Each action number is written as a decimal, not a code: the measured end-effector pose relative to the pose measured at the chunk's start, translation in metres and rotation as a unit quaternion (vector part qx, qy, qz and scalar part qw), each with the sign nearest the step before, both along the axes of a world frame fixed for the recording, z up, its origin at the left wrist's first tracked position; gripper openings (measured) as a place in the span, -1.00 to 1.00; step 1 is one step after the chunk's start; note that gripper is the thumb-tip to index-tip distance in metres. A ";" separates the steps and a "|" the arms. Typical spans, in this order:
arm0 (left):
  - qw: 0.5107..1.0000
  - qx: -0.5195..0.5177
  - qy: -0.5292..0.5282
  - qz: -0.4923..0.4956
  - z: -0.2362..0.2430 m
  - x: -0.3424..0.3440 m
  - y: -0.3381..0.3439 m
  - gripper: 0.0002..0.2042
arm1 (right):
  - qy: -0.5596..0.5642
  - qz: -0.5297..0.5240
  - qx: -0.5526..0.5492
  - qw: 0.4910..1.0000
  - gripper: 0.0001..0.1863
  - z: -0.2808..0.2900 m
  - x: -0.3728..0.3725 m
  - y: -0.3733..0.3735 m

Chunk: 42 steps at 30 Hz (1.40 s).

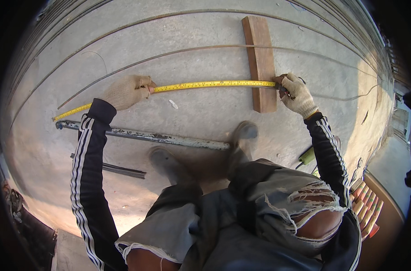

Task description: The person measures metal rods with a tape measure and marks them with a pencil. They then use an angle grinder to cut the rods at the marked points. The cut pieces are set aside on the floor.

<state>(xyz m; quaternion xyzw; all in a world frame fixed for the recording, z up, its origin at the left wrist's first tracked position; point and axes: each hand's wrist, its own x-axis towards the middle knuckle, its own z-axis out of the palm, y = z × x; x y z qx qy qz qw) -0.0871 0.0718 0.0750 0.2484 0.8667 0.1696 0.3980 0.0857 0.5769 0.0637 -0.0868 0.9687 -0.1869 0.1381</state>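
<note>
My left hand (128,90), in a beige knit glove, pinches the extended yellow tape measure (214,83); its free end lies out to the left. In a matching glove, my right hand (295,94) grips the tape's dark case, mostly hidden by my fingers, just right of a wooden beam (262,63) that the tape crosses. A thin metal rod (178,51) runs over the beam beyond my hands. A chipped, pale-painted steel bar (169,138) with a bent left end lies on the concrete below the tape, near my boots.
More long rods (142,21) curve across the far floor. A bundle of dark short rods (124,170) lies left of my boots (245,135). A green cylindrical object (307,156) is behind my right forearm. Striped wooden handles (367,207) stand at the lower right.
</note>
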 end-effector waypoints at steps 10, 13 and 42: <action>0.978 -0.005 -0.200 0.058 -0.016 -0.023 -0.019 -0.58 | -0.071 0.000 0.068 0.995 -0.55 0.007 -0.008 0.004; 0.976 -0.013 -0.204 0.078 -0.015 -0.023 -0.018 -0.58 | -0.067 -0.001 0.076 0.995 -0.55 0.010 -0.007 0.008; 0.987 -0.035 -0.133 0.078 -0.014 -0.019 -0.013 -0.60 | -0.117 -0.032 0.132 0.984 -0.49 0.023 -0.009 0.002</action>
